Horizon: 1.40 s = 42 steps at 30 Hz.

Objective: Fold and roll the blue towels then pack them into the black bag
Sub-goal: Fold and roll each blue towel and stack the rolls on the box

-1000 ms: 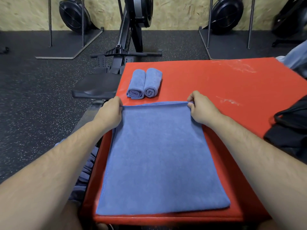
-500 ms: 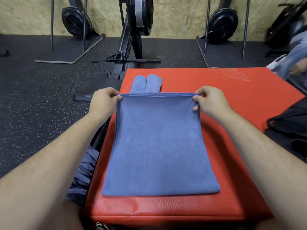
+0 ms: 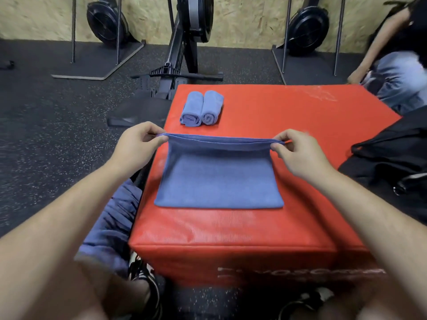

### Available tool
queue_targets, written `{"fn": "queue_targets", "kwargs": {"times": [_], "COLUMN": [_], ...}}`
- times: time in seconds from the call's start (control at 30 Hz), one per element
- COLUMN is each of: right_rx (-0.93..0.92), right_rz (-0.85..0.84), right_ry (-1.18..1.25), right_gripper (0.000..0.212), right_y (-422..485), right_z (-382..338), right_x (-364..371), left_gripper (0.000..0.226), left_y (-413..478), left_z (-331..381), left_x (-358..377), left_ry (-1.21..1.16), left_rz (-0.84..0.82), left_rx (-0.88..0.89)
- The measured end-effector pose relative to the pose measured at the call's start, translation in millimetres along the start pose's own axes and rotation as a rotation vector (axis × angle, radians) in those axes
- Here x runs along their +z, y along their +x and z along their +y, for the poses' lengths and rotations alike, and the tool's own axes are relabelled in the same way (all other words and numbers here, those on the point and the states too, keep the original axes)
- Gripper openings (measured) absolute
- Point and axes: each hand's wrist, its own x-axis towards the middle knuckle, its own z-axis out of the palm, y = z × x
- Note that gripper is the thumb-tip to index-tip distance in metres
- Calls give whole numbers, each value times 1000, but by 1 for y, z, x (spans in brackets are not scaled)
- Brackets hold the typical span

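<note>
Head view: left hand [image 3: 136, 144] and right hand [image 3: 298, 153] each pinch a far corner of the towel [image 3: 219, 181], holding that edge raised above the box [image 3: 288, 121]. The towel's near edge lies on the box. 2 rolls [image 3: 201, 108] lie touching, far left; bag [image 3: 392, 146] at right.

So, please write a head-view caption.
Left hand and right hand pinch a blue cloth towel on a red padded box.

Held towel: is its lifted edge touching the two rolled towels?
Apart. The head view shows bare red box between the raised edge of the held towel and the rolled towels.
</note>
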Motion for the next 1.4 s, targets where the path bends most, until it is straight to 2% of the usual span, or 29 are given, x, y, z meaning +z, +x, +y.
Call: {"fn": "queue_targets", "kwargs": {"times": [0.23, 0.33, 0.47, 0.6, 0.73, 0.87, 1.0, 1.07, 1.13, 1.27, 1.4], "right_rx": [-135, -170, -183, -196, -232, -254, -252, -202, -160, -77, -52], "right_rz": [-20, -58, -91, -164, -222, -314, -194, -124, -118, -276, -367], "right_ry": [-47, -45, -58, -73, -109, -223, -375, -381, -393, -438, -413], "right_gripper": [4, 5, 11, 13, 15, 6, 27, 33, 45, 57, 61], "right_y": [-64, -85, -106, -117, -123, -126, -118, -106, -91, -69, -55], "right_z": [6, 10, 15, 19, 19, 18, 3, -12, -29, -57, -63], "right_x": [-1, -2, -3, 1, 3, -1, -1, 9, 28, 76, 111], "left_gripper": [21, 26, 31, 20, 19, 18, 34, 37, 35, 51, 52], "left_y": [-63, -84, -100, -104, -105, -104, -101, -97, -88, -68, -56], "left_z": [-22, -29, -37, -46, -50, -52, -44, -25, -7, 14, 18], "left_x": [-10, -9, -4, 0, -1, -3, 4, 20, 43, 99, 136], "left_ry": [-5, 69, 136, 173, 215, 335, 595, 591, 558, 511, 485], "left_rz": [-127, -175, -225, -275, -321, -347, -246, -135, -92, -262, -401], "left_rx": [87, 193, 251, 250, 241, 274, 205, 204, 230, 214, 225]}}
